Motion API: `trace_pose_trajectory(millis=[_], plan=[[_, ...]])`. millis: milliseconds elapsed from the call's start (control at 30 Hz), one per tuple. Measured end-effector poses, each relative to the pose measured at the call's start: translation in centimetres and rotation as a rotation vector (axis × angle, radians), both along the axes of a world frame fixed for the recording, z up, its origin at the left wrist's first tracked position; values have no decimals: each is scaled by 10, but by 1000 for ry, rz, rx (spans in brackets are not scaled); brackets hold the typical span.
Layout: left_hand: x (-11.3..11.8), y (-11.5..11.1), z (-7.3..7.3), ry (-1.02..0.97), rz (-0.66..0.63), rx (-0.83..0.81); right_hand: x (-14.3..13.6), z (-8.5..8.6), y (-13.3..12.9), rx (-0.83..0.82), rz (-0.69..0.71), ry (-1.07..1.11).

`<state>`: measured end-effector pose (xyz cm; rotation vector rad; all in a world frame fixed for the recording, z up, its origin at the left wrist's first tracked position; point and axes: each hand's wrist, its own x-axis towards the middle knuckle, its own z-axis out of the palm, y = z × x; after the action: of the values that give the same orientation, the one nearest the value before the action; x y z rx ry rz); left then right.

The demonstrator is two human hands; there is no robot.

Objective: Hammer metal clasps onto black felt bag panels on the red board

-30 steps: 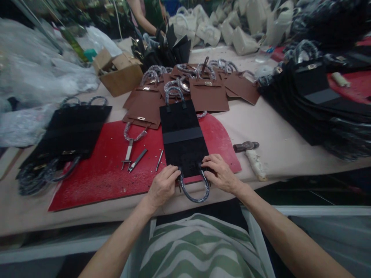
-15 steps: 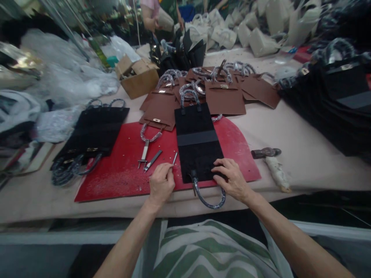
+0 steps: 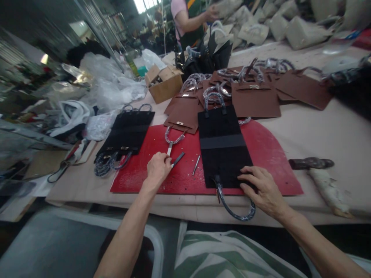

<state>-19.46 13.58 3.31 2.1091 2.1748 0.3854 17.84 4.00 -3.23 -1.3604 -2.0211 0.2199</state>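
A black bag panel (image 3: 224, 144) lies on the red board (image 3: 130, 181), with a plastic-wrapped handle at each end. My right hand (image 3: 262, 189) rests open at the panel's lower right corner, its fingers spread and touching it. My left hand (image 3: 159, 168) is closed over the lower part of a flat metal tool (image 3: 170, 149), whose forked end is hidden under the fingers. Close beside that hand lies a dark slim blade-like tool (image 3: 177, 160). Between hand and panel, a thin metal rod (image 3: 196, 165) lies on the board.
Brown bag panels (image 3: 256, 100) with wrapped handles lie behind the board. More black panels (image 3: 129, 129) lie at the left. A hammer (image 3: 317, 164) is on the right. A cardboard box (image 3: 166, 87) and clear plastic (image 3: 116, 81) stand farther back; a person (image 3: 188, 21) is across the table.
My left hand has moved left from the thin rod to the flat metal tool. The right hand remains at the panel's corner. The view has turned left.
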Motion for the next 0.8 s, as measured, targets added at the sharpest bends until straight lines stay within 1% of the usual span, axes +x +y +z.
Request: trace_pose_trajectory(millis=[133,233,367,467,500,533,567,633,700,800], plan=[[23,6,-2,165,-83,-109,-3,2,-2,-21,-6,-2],[34,10,-6,226,-117,-183,-5,5,-4,-27,-10,-6],[39,22,-9,239,-82,-320,-8,9,-8,-48,-15,-2],[37,28,-6,156,-89,-341,-9,10,-9,-65,-28,7],[36,28,-5,77,-96,-335,-10,11,-10,-65,-29,9],[34,26,-3,-43,-94,-328,-10,11,-10,-64,-27,12],[34,23,-3,-203,-82,-324,-10,11,-10,-62,-26,17],[36,15,-4,-588,-34,-310,-10,11,-10,-61,-25,26],[44,3,-8,-966,45,-271,-10,10,-10,-65,-29,31],[64,-15,-18,-1430,174,-226,-10,9,-10,-70,-32,33]])
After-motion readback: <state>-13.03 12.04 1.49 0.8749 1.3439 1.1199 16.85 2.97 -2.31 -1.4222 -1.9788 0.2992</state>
